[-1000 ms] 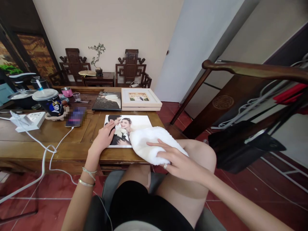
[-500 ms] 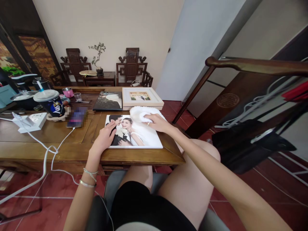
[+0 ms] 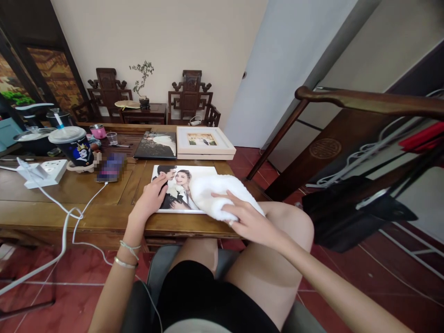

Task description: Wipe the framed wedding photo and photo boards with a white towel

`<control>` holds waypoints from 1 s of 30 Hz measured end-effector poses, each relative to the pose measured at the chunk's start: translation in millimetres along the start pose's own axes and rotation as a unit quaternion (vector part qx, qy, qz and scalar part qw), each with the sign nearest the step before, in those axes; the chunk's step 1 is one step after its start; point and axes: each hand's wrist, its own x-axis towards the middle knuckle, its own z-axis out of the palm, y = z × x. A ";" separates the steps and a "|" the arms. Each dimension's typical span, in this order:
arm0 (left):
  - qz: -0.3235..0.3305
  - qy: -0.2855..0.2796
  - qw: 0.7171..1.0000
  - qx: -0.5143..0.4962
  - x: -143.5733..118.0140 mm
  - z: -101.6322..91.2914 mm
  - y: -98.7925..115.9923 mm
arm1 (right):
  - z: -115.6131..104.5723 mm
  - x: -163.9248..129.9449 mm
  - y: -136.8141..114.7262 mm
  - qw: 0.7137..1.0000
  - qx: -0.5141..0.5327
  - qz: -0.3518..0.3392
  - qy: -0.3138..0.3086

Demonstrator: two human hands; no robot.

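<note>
A large wedding photo print (image 3: 173, 185) lies flat at the near edge of the wooden table (image 3: 86, 203). My left hand (image 3: 150, 201) presses its left side, fingers spread flat on the picture. My right hand (image 3: 243, 217) lies on a white fluffy towel (image 3: 215, 194), which covers the print's right part and hangs over the table's near right corner above my knee. The fingers curl over the cloth.
Behind the print lie a dark photo album (image 3: 156, 145) and a cream framed photo (image 3: 203, 142). To the left stand a lidded cup (image 3: 72, 147), a phone (image 3: 111, 167), a white power strip (image 3: 43, 172) with cables. A dark wooden chair back (image 3: 347, 138) stands at right.
My right hand has drawn the towel from the print's far right corner back toward me, to the near right edge. The left hand has stayed on the print.
</note>
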 end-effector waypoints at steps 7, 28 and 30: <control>0.009 0.000 1.000 0.004 0.4 -2.1 0.9 | -9.6 -10.8 -18.9 0.999 0.006 -0.011 -0.042; 0.024 0.009 1.000 0.002 2.9 0.1 -9.9 | 12.2 68.8 47.2 0.999 -0.025 0.037 0.018; 0.024 0.007 1.000 0.003 2.3 -0.3 -7.8 | 9.1 42.1 27.4 1.000 -0.010 0.012 0.013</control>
